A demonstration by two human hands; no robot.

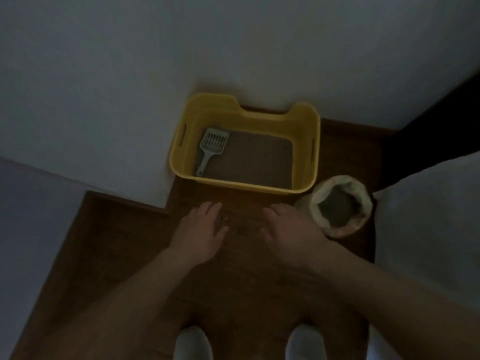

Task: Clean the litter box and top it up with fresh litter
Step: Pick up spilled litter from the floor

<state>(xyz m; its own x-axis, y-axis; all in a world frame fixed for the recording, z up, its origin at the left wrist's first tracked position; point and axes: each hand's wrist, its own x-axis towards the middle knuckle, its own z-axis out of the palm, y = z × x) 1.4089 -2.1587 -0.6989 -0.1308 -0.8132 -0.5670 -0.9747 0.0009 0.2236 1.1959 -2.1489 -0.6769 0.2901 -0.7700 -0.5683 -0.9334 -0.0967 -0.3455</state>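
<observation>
Pale, smooth walls point(104, 74) fill the upper half of the frame and meet in a stepped corner. Below them, a dark brown wooden floor point(117, 255) runs down to the bottom edge; the light is dim and the grain barely shows.

The litter box point(244, 184) stands on the floor at the centre of the frame, pushed up against the wall. It is a deep, rounded-corner rectangular tub of glossy yellow plastic. It has a slot handle in each short side and a lowered notch in its far rim. A flat bed of fine grey-brown litter point(254, 157) covers its bottom.

Two bare forearms reach up from the lower corners. The left hand point(201, 229) and right hand point(291, 227) hover palm down over the floor just in front of the box. Their fingers are spread and relaxed, holding nothing.

At the lower right of the box, just beside its corner, sits a soft pale bag point(318, 203). Its mouth is rolled down into a thick round collar, and it holds the same grainy litter.

A pale grey plastic scoop point(213, 144) with a slotted blade lies on the litter in the left part of the box, its handle pointing towards the near wall.

A few dark specks point(241, 229) lie on the floor between the hands.
</observation>
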